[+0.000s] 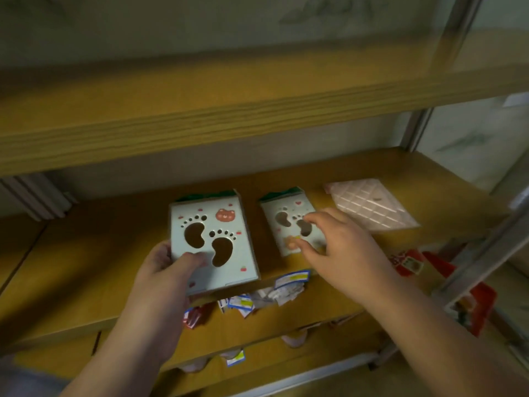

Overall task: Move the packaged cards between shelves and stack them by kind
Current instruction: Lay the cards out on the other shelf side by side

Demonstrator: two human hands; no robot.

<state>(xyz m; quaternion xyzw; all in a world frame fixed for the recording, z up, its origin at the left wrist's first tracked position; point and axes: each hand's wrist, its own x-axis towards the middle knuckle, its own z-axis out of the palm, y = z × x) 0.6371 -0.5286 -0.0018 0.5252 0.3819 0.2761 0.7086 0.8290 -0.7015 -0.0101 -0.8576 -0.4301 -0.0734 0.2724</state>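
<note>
1. We find the footprint card pack [210,242], pale blue with two foot-shaped cut-outs and a small bear face, gripped at its lower left corner by the left hand [169,262], thumb on the front face. It sits tilted above the front of the middle shelf [86,270]. A one-corner hold is weak, in our judgement; the pack could pivot and drop over the shelf edge.

2. A second footprint pack [286,222] of the same kind lies flat on that shelf, just to the right. The right hand [329,242] is over it with fingers spread and loosely bent. We cannot tell whether the fingertips press it or merely hover. It grasps nothing that we can confirm.

3. Should the two be stacked, we judge that a careless placement would leave the edges askew and the upper pack liable to slide off.

4. A pink quilted packet [369,204] lies further right, apart from the second pack. We note a risk of mixing kinds if it is swept in with the right hand.

5. Small labelled packets [257,296] lie loose on the shelf below, under the held pack. A dropped pack would land among them and scatter the lot.

6. The picture is blurred, so finer contact cannot be confirmed.
</note>
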